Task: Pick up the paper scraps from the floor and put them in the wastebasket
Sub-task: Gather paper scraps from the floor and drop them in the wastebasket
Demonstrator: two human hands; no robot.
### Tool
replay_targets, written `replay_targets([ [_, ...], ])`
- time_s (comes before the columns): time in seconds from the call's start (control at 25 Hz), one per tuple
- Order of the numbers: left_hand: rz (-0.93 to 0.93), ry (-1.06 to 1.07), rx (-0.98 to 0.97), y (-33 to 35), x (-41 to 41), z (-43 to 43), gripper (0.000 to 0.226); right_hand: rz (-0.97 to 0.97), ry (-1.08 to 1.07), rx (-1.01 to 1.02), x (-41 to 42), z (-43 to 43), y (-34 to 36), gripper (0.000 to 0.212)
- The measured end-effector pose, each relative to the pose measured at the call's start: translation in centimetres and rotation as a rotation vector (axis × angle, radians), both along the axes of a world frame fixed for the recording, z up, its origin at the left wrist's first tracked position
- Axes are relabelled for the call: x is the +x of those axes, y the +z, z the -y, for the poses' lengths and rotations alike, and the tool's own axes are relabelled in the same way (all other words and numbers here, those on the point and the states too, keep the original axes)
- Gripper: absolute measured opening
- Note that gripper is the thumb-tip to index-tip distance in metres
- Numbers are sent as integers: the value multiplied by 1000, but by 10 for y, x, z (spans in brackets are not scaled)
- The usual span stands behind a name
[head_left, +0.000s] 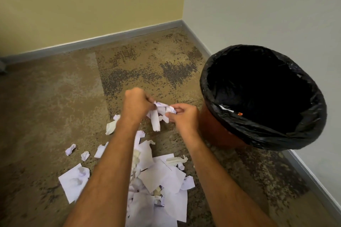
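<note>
My left hand and my right hand are both closed on a bunch of white paper scraps, held above the carpet between them. A strip of that paper hangs down below the hands. Under my forearms lies a pile of torn and crumpled paper scraps on the floor. A few small crumpled bits lie apart to the left. The wastebasket, red with a black bag liner, stands just right of my right hand; a little rubbish shows inside.
Brown patterned carpet covers the floor. A yellow wall with a grey skirting board runs along the back, and a white wall on the right forms a corner behind the wastebasket.
</note>
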State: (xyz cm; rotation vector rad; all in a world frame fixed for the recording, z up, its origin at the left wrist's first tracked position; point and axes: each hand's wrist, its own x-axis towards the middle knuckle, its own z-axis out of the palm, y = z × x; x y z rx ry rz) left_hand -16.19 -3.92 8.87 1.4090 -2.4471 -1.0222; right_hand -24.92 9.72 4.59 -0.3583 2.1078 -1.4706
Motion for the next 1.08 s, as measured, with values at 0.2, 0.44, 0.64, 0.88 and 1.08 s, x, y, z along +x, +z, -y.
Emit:
replay_targets([
  [0.2, -113, 77, 81, 115, -8, 16, 11, 25, -22, -328, -7, 15, 75, 41],
  [0.44, -303, 39, 90, 186, -16, 9, 17, -88, -79, -451, -4, 14, 138, 37],
  [0.64, -473, -63, 178, 185, -42, -13, 19, -318, -172, -324, -35, -27, 173, 22],
  [0.88, -485, -206, 153, 154, -97, -85, 12, -504, -213, -58, -80, -101, 171, 22],
  [1.08, -461, -282, 197, 136, -118, -115, 14, -494, -252, -3, -92, -136, 158, 23],
])
